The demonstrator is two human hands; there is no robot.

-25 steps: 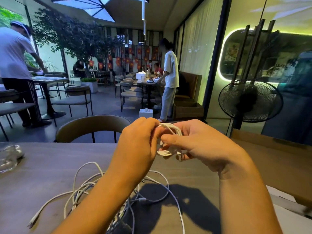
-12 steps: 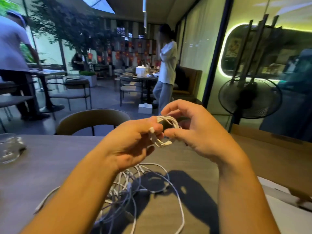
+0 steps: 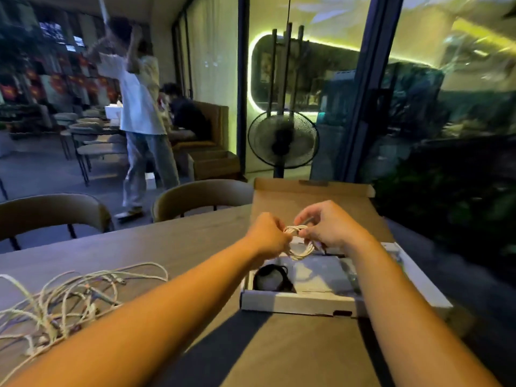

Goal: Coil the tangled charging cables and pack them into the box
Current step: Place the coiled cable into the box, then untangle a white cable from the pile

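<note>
I had both hands together over the box (image 3: 293,303), clamped on one small white coil (image 3: 303,251). The left hand (image 3: 268,236) pinched the coil's upper left side. I saw mostly the back of that hand, so I could not tell which fingers did the gripping. The right hand (image 3: 332,230) pinched the top of the coil between thumb and forefinger, its other fingers curled above. The loops hung down between the two hands, above the far part of the box and clear of its floor.

The box was shallow and white and lay open on the table (image 3: 181,241). Its brown lid (image 3: 307,196) stood up from the far edge of the box. In the near left corner of the box lay a dark round thing (image 3: 272,277); I could not tell what it was. My right forearm crossed over the right side of the box and hid part of it.

The tangle (image 3: 69,294) of loose white cables lay on the table well to the left of the box, spread out in open loops, with my left forearm passing just beside it.

Beyond the box, past the table's far edge, a chair (image 3: 201,196) faced me to the left of the lid. A fan (image 3: 283,139) stood further back behind the lid, and a person (image 3: 139,121) stood blurred further left of it.
</note>
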